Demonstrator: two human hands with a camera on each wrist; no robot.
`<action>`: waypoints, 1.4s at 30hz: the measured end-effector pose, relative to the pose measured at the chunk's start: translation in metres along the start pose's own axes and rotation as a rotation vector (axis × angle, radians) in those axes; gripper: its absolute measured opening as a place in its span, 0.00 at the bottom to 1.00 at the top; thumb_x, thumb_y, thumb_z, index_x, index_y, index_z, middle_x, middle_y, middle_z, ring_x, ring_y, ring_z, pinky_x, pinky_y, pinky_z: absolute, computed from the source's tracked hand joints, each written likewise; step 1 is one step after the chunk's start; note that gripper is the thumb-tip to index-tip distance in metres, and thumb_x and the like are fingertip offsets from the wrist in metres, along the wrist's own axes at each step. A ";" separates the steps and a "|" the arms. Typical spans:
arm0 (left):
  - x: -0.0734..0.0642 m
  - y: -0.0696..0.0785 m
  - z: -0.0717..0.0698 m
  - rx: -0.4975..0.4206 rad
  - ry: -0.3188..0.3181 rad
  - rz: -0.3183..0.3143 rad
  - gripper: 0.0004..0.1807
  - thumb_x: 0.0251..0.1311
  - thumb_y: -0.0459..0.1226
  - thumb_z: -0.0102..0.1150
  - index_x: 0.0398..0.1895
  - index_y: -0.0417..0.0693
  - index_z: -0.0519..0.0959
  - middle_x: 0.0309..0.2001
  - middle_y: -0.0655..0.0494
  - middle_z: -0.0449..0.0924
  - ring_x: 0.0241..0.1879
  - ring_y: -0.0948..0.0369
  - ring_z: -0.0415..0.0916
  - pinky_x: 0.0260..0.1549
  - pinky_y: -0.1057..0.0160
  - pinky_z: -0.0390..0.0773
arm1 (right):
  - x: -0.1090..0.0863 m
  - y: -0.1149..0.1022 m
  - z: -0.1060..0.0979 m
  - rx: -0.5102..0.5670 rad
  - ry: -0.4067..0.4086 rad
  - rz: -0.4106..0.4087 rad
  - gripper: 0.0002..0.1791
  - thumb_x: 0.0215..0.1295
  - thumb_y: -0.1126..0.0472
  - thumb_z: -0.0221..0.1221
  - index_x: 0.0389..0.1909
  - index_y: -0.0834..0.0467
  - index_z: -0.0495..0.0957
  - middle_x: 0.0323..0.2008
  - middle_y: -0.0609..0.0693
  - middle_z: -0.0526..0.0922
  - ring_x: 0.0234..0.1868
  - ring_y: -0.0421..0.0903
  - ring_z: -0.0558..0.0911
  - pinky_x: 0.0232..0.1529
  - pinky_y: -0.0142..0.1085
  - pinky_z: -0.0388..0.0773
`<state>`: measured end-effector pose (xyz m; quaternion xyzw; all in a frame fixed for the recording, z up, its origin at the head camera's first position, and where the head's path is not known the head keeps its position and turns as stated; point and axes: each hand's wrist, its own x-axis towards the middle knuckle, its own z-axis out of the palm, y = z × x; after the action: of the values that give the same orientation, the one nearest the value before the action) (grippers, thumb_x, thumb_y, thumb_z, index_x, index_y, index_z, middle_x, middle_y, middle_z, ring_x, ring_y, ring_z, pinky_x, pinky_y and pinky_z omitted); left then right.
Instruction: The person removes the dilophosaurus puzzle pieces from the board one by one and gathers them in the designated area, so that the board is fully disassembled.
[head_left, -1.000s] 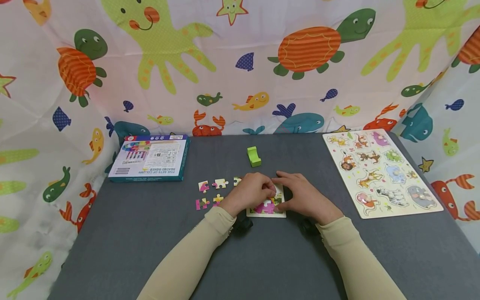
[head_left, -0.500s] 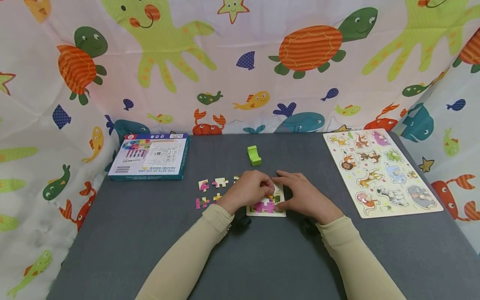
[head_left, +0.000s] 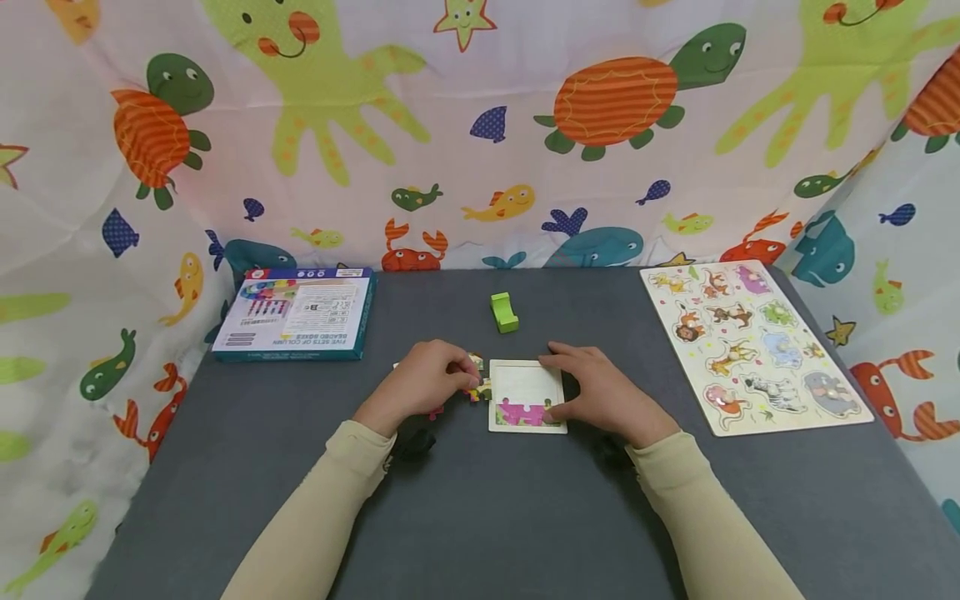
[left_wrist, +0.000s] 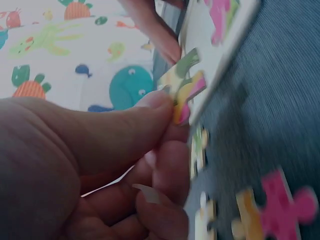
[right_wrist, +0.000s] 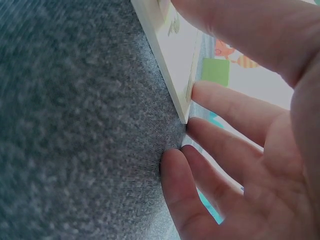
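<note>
My left hand (head_left: 420,382) is just left of a small square puzzle tray (head_left: 527,377), over the loose pieces. Between its thumb and forefinger it pinches a jigsaw piece (left_wrist: 191,89) in green, yellow and pink, which the left wrist view shows held up beside the tray. Pink and green pieces (head_left: 521,414) fill the tray's near row; pale bare board shows above them. At the tray's right side rests my right hand (head_left: 603,390), thumb on the near right part and forefinger at the far corner, the other fingers spread onto the table.
Loose jigsaw pieces (head_left: 480,390) lie left of the tray, partly hidden by my left hand. Behind stands a green block (head_left: 504,312). A flat box (head_left: 296,315) lies at the back left, an animal puzzle board (head_left: 753,354) at the right. A printed cloth hangs behind.
My left hand has moved left from over the tray to the loose pieces, uncovering the tray's bare upper part. The right hand has stayed at the tray's right side.
</note>
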<state>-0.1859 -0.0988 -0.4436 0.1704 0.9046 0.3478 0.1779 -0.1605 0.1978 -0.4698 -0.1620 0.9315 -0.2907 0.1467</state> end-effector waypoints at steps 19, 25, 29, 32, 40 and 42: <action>-0.003 -0.018 -0.004 0.047 -0.032 -0.039 0.04 0.70 0.38 0.72 0.36 0.51 0.92 0.33 0.58 0.88 0.30 0.61 0.78 0.33 0.62 0.78 | 0.001 -0.003 -0.001 -0.012 -0.011 0.013 0.46 0.59 0.50 0.80 0.78 0.55 0.73 0.84 0.59 0.63 0.82 0.66 0.60 0.76 0.64 0.68; -0.004 -0.015 -0.005 0.061 -0.025 -0.081 0.03 0.68 0.39 0.73 0.37 0.51 0.92 0.34 0.58 0.88 0.32 0.59 0.78 0.33 0.62 0.78 | 0.001 -0.003 -0.002 -0.006 -0.021 0.023 0.47 0.59 0.50 0.79 0.78 0.54 0.73 0.85 0.58 0.62 0.83 0.65 0.60 0.77 0.63 0.68; -0.005 -0.012 -0.004 0.079 -0.011 -0.087 0.04 0.68 0.41 0.74 0.37 0.53 0.92 0.34 0.59 0.87 0.32 0.59 0.78 0.32 0.62 0.78 | 0.000 -0.003 -0.003 -0.011 -0.020 0.009 0.47 0.60 0.49 0.79 0.78 0.54 0.72 0.84 0.59 0.62 0.82 0.66 0.60 0.76 0.64 0.68; -0.004 -0.008 -0.002 0.091 -0.008 -0.056 0.04 0.69 0.42 0.74 0.38 0.54 0.92 0.32 0.60 0.86 0.29 0.59 0.78 0.30 0.62 0.77 | -0.001 -0.004 -0.003 -0.007 -0.012 0.009 0.46 0.61 0.48 0.78 0.78 0.54 0.72 0.85 0.59 0.62 0.82 0.66 0.60 0.76 0.64 0.68; 0.007 0.013 0.017 0.131 -0.040 0.087 0.04 0.69 0.40 0.73 0.41 0.52 0.92 0.33 0.61 0.86 0.33 0.61 0.78 0.36 0.62 0.79 | 0.001 -0.012 0.006 -0.015 0.060 0.039 0.48 0.59 0.39 0.78 0.76 0.59 0.75 0.83 0.61 0.65 0.81 0.67 0.63 0.76 0.64 0.68; 0.010 0.017 0.022 0.131 -0.076 0.099 0.04 0.69 0.40 0.73 0.42 0.51 0.91 0.35 0.62 0.86 0.35 0.61 0.78 0.37 0.63 0.79 | 0.001 -0.015 0.010 -0.021 0.076 0.043 0.48 0.58 0.41 0.79 0.75 0.60 0.76 0.82 0.62 0.66 0.81 0.67 0.64 0.76 0.63 0.69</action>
<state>-0.1821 -0.0702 -0.4488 0.2391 0.9086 0.2895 0.1832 -0.1548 0.1810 -0.4688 -0.1320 0.9426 -0.2839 0.1159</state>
